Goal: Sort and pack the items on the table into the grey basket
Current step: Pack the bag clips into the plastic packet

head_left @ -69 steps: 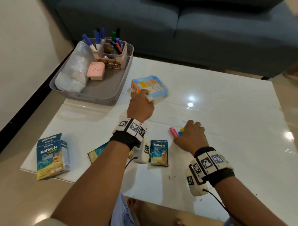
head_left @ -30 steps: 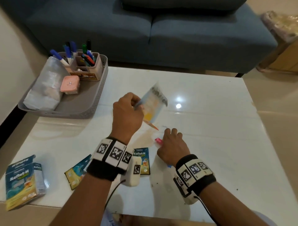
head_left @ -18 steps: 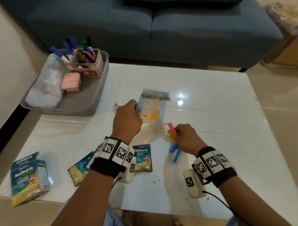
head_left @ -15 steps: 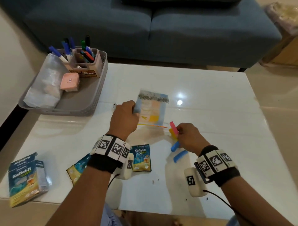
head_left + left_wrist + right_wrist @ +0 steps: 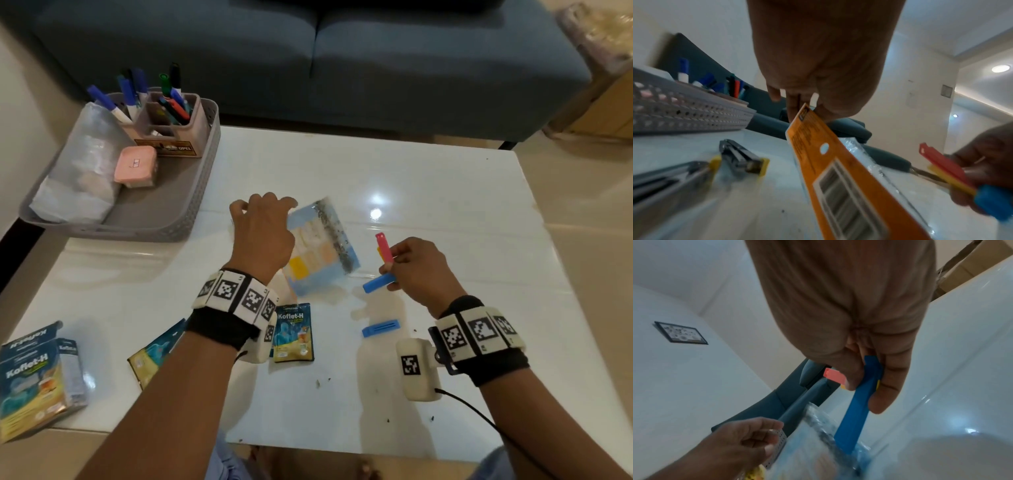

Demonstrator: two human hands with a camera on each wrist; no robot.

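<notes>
At the near left corner of the glossy white table (image 5: 428, 192) lies a teal-and-yellow Koflet-H carton (image 5: 36, 380). Just inside it lie two flat Koflet-H sachets: one tilted and partly hidden under the left forearm (image 5: 154, 356), one upright in full view (image 5: 294, 332). To the right of these a loose blue plastic clip (image 5: 380, 329) lies flat on the table.

Mid-table, the left hand (image 5: 262, 236) holds a clear-fronted blister pack with an orange backing card (image 5: 320, 250) by its upper edge; the pack is tilted, its lower edge close to the table. The wrist view shows the thumb and fingers (image 5: 795, 104) pinching the card's top. Whether the pack touches the table cannot be told.

Beside it the right hand (image 5: 416, 270) is curled round a bundle of plastic clips: a pink one (image 5: 383, 246) upright, a yellow one (image 5: 949, 180) behind it, and a blue one (image 5: 376, 284) pointing left.

At the far left corner stands the grey perforated basket (image 5: 202, 178), which contains a clear plastic bag (image 5: 82, 171), a pink rounded case (image 5: 135, 166) and a brown pen holder full of markers (image 5: 164, 126). Behind the table stands a blue sofa (image 5: 411, 61).
</notes>
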